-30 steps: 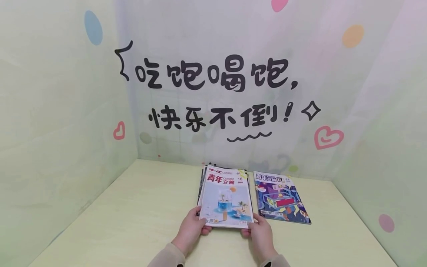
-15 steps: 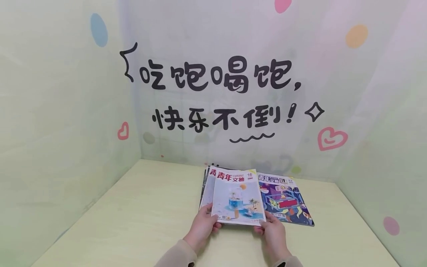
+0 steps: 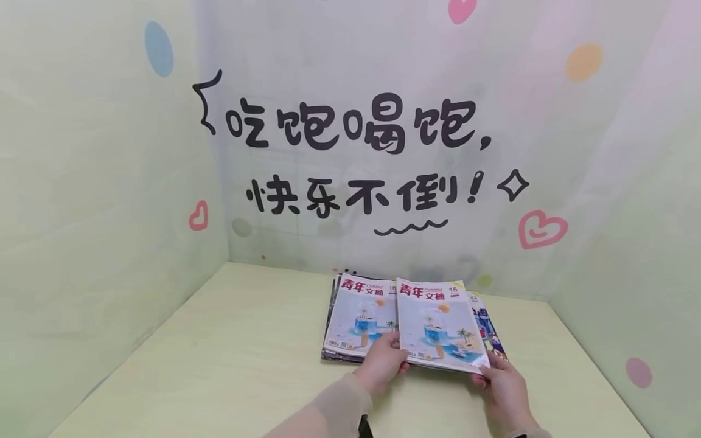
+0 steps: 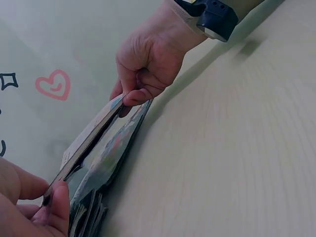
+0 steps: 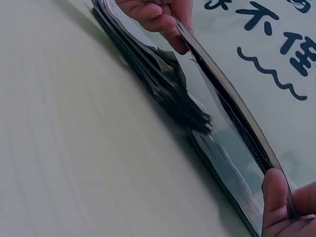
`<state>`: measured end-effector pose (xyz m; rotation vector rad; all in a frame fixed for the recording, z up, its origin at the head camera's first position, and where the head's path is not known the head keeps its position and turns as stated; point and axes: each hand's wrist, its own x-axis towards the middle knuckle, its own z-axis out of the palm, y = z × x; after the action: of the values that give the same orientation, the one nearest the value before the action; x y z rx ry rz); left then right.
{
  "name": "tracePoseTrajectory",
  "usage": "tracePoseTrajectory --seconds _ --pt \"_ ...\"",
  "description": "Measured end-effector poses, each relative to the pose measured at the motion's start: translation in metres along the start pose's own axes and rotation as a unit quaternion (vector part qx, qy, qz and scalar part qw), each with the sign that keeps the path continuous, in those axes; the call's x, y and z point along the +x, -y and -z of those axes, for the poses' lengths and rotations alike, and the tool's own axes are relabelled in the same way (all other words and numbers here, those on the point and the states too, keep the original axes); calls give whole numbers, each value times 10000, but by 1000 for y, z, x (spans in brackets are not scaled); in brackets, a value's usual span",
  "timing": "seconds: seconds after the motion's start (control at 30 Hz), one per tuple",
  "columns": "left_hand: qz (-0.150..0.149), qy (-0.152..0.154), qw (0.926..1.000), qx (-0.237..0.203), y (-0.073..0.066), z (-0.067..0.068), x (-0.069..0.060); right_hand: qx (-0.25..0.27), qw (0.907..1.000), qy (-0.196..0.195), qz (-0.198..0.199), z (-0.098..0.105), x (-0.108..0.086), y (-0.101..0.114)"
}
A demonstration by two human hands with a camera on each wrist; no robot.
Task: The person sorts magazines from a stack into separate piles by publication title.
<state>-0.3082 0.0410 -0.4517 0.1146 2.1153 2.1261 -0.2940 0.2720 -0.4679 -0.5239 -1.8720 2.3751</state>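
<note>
Both hands hold one magazine with a beach-and-popsicle cover (image 3: 440,325) by its near corners. My left hand (image 3: 381,364) pinches the near left corner and my right hand (image 3: 505,389) grips the near right one. In the right wrist view a gap shows between the raised edge of the held magazine (image 5: 232,101) and the things below. At its left lies a stack of magazines (image 3: 353,319), topped by the same cover. Under the held magazine is a colourful purple magazine (image 3: 497,340), mostly hidden, flat on the table.
The pale wooden table (image 3: 219,353) spreads out around the magazines. Behind it rises a printed back wall (image 3: 306,243) with black lettering. Side walls (image 3: 613,292) enclose the table on the left and right.
Both hands have carried the top magazine rightwards, off the stack and over the purple magazine. An identical cover now shows on top of the stack.
</note>
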Motion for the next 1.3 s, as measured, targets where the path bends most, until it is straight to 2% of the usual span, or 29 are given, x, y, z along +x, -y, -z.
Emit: tracePoseTrajectory --seconds 0.1,0.3,0.5,0.63,0.77,0.9,1.03,1.13,1.3 --pt "40 65 9999 82 1 -13 4 -107 9999 -91 36 14 4 4" --pt "19 176 9993 327 1 -33 9 -104 9999 1 108 36 10 6" --pt "213 205 9983 497 2 -41 12 -176 9998 -9 -33 44 17 6" --pt "267 177 9978 584 3 -42 13 -308 9995 -26 40 44 18 8" --pt "292 123 9976 620 3 -46 13 -367 9989 -241 173 43 18 8" --pt "218 127 9966 788 3 -51 14 -485 9954 -782 262 41 19 6" --pt "195 114 9928 1174 3 -54 14 -683 9888 -1300 262 41 23 2" --pt "296 152 9912 1282 3 -56 13 -691 9866 -1465 198 41 24 1" --pt "464 322 9916 1165 3 -56 11 -701 9845 -1608 80 42 22 0"
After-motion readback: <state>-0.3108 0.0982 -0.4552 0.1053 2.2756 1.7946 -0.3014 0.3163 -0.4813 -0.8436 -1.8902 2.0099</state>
